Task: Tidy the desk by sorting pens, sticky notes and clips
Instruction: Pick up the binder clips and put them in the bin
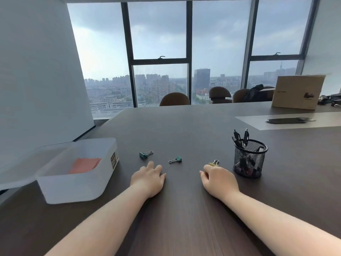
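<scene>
Three binder clips lie on the dark desk (184, 130): a green clip (144, 154) at the left, a second green clip (176, 159) in the middle, and a gold clip (214, 162) at the right. My left hand (148, 179) rests flat on the desk just below the two green clips, holding nothing. My right hand (218, 180) is loosely curled with its fingertips right beside the gold clip; whether they touch it is unclear. A black mesh pen cup (249, 159) with several pens stands to the right. A translucent box (73, 182) at the left holds orange sticky notes (84, 165).
The box's lid (16, 174) lies to its left by the desk edge. A cardboard box (297, 92) and a dark flat object (287, 120) sit at the far right. Chairs (174, 99) stand behind the desk, before large windows.
</scene>
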Available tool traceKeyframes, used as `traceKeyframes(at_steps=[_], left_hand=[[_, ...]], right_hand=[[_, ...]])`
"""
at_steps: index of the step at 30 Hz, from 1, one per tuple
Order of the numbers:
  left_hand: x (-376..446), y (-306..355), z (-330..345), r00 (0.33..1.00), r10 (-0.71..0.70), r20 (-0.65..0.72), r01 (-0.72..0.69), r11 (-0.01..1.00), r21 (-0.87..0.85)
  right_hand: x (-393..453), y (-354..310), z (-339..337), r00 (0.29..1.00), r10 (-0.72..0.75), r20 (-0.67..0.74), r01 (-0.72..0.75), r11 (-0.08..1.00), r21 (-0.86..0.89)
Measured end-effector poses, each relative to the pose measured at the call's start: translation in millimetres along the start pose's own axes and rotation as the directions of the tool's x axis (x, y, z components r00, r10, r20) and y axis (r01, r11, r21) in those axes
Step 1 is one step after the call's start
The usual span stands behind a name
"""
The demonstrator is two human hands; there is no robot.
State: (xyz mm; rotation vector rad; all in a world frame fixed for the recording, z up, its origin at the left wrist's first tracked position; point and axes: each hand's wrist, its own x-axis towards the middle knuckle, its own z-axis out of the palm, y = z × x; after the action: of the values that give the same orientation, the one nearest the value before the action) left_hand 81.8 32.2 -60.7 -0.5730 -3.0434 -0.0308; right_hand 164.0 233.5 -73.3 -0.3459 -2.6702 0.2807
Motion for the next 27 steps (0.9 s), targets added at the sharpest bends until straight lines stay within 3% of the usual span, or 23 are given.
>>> traceKeyframes(at_steps=[9,14,17,22,27], left_hand=[[8,-7,7,0.963,0.038,-0.267,-0.046,0.999,-0.026],[16,-9,9,0.93,-0.008,-0.368,-0.018,0.997,-0.069],[25,-14,7,0.916,-0.109,-0.387,0.02,0.974,-0.228],[50,-22,5,0.867,-0.316,-0.385,0.069,0.843,-0.534],[79,-27,3,0.896,-0.368,-0.249,0.172,0.805,-0.568]], right_hand=[[16,-5,0,0.993,0.07,-0.092,-0.077,0.994,-0.074],[36,-1,1,0.972,0.166,-0.167,-0.167,0.986,0.007],[50,4,5,0.967,0.193,-0.168,-0.19,0.981,0.035],[63,7,14,0.956,0.285,-0.07,-0.289,0.956,-0.049],[71,3,19,0.961,0.275,0.025,-0.266,0.946,-0.183]])
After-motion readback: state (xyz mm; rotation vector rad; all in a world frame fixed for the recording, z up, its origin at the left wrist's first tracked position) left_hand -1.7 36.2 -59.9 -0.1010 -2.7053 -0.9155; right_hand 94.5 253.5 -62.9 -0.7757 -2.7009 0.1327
